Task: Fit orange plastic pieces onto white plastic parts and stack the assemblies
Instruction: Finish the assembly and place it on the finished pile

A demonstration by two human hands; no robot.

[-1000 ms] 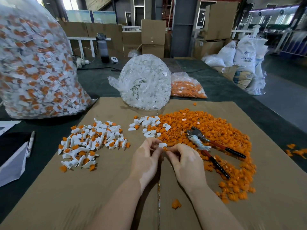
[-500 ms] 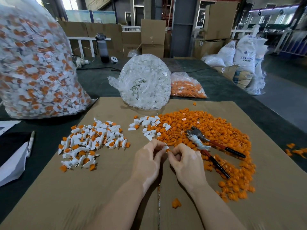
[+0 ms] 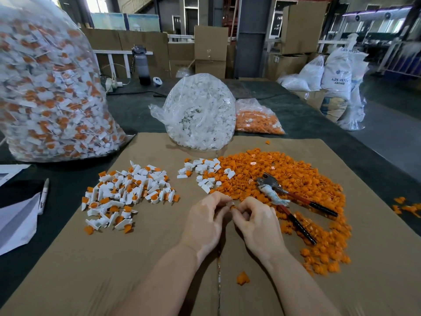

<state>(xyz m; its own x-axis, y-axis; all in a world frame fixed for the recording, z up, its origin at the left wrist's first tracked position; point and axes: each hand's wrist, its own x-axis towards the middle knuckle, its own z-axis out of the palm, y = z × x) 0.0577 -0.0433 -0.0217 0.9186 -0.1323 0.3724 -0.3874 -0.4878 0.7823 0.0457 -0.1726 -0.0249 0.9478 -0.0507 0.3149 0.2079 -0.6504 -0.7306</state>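
The white part, visible a second earlier, had vanished between the left hand [image 3: 205, 221] and right hand [image 3: 256, 221] — both pinching, an orange piece [image 3: 232, 205] likely being seated.

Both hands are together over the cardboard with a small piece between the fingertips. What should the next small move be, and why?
Probably press the orange piece fully home, then drop it on the finished pile: left hand and right hand pinch it together.

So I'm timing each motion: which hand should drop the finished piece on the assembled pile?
Probably the left hand: the assembled pile lies on its side, while the right hand borders loose orange pieces.
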